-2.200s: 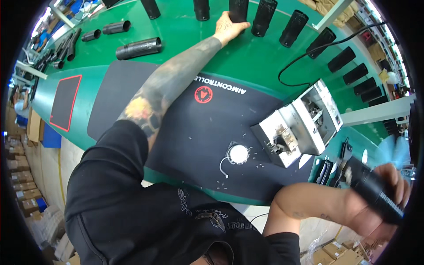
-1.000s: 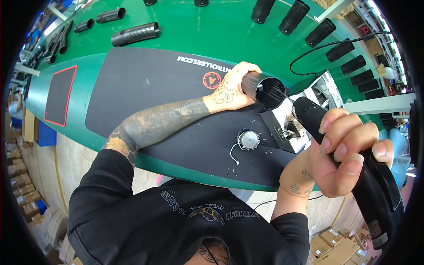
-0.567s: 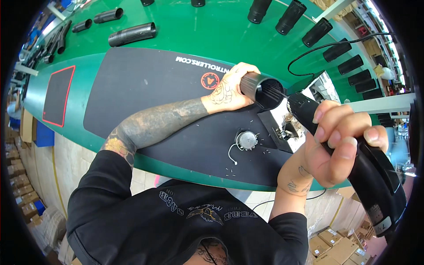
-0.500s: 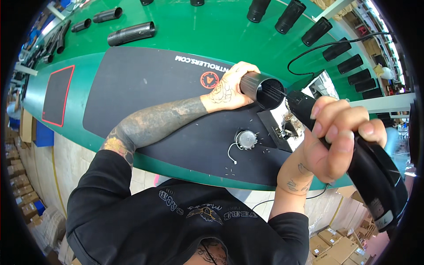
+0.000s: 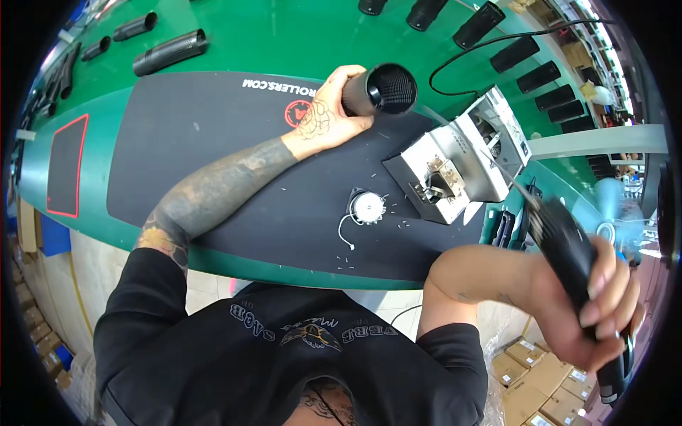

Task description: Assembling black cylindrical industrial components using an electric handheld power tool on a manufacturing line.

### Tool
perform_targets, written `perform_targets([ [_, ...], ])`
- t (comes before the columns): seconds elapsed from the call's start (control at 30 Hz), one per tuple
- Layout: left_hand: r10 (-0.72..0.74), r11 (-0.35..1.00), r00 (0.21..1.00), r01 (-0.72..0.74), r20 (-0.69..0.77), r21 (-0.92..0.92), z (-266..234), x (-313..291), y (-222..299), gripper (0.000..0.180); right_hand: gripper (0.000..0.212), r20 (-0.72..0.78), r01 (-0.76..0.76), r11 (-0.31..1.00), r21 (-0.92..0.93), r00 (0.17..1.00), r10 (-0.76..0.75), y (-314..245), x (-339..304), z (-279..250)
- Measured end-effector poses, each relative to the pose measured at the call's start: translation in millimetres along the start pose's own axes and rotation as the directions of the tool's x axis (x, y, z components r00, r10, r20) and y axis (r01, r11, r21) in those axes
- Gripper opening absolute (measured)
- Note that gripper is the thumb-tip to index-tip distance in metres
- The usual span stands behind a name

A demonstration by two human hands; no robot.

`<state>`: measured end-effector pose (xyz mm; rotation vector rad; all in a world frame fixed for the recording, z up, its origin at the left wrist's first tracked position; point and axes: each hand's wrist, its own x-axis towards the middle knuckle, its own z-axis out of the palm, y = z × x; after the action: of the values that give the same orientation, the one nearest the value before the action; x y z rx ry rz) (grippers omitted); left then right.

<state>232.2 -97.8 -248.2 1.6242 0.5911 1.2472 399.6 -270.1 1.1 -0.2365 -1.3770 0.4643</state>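
Observation:
My left hand [image 5: 325, 117] is wrapped around a black perforated tube [image 5: 361, 94], holding it above the dark mat with its open end turned toward me. Dark parts of the inside wall show through that end. In my right hand [image 5: 568, 309], off to the right, is a black power screwdriver [image 5: 565, 238], partly blurred. Its long thin bit points up and left, near a silver metal screw feeder [image 5: 472, 153]. A round silver part [image 5: 368, 208] with a short white wire and plug lies on the mat, with several tiny screws scattered around it.
The dark printed mat [image 5: 206, 135] covers much of the green table [image 5: 256, 42]. Several more black tubes [image 5: 477, 27] stand or lie along the far and right sides. A black cable [image 5: 511, 34] arcs at the right. Cardboard boxes [image 5: 536, 373] sit on the floor lower right.
My right hand has drawn the screwdriver out of the tube's mouth, down and right past the screw feeder. The tube in my left hand has shifted left and up in view.

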Motion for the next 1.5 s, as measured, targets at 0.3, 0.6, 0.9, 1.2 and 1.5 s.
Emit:
perform_targets([
  [0.3,0.156,0.957,0.986,-0.165,0.057,0.238,10,7,6,0.063,0.03,0.033,-0.436,0.846,-0.306,0.884,0.467,9,4,2],
  [0.6,0.117,0.988,0.99,-0.123,0.074,0.089,6,4,2,0.062,0.031,0.004,-0.433,0.872,0.227,0.896,0.444,-3,9,-9],
  [0.9,0.145,0.975,0.985,-0.159,0.099,0.156,1,8,5,0.06,0.024,-0.064,-0.04,0.999,-0.034,0.997,0.038,7,-4,23],
  [1.2,0.128,0.98,0.987,-0.141,0.1,0.141,3,8,10,0.061,0.03,0.117,-0.237,0.946,-0.22,0.956,0.267,72,-9,22],
  [1.5,0.078,0.988,0.992,-0.091,0.104,0.126,1,5,8,0.063,0.032,0.155,-0.249,0.94,-0.233,0.945,0.289,74,-15,19],
])
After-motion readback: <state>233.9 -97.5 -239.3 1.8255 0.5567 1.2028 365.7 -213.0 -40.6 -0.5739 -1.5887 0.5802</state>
